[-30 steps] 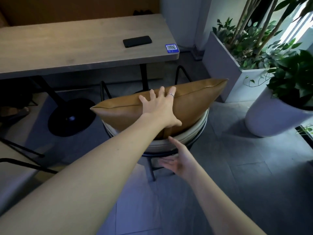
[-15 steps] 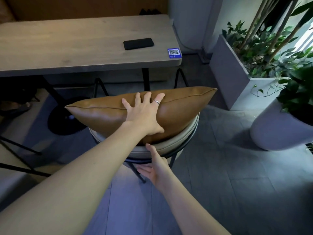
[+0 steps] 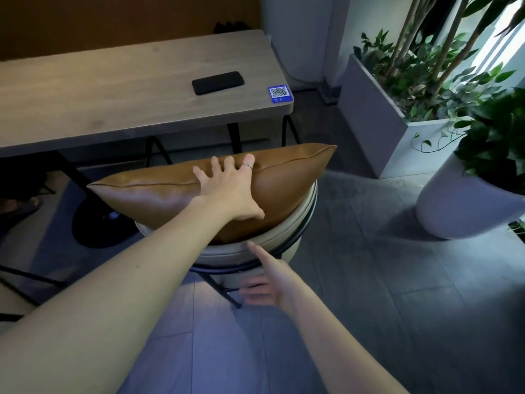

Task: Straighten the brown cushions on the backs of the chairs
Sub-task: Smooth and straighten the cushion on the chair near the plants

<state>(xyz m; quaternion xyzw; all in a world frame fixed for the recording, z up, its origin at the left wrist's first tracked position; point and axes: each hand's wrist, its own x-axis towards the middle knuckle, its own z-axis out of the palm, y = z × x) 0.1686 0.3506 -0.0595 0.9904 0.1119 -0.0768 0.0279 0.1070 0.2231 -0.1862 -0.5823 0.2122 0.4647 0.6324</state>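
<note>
The left hand [image 3: 230,191] presses flat and open on the cushion [image 3: 159,194] to square it, while the open right hand [image 3: 270,288] steadies the chair [image 3: 301,220].

smooth, faintly glossy leather-like brown cushion [image 3: 176,191]; matt wood-grain table [image 3: 113,89]; thin black metal chair frame [image 3: 218,285]

This looks like a café or similar seating area. A long wooden bench [image 3: 113,89] on a black pedestal base carries a blue QR-code sticker [image 3: 279,94] at its corner, of the sort used for ordering or paying, with a dark phone [image 3: 218,82] lying near it. A round padded chair [image 3: 255,245] on a thin black metal frame holds a brown cushion [image 3: 159,191], the floor is grey tile [image 3: 397,308], and large planters with leafy plants [image 3: 426,69] line the window side.
</note>
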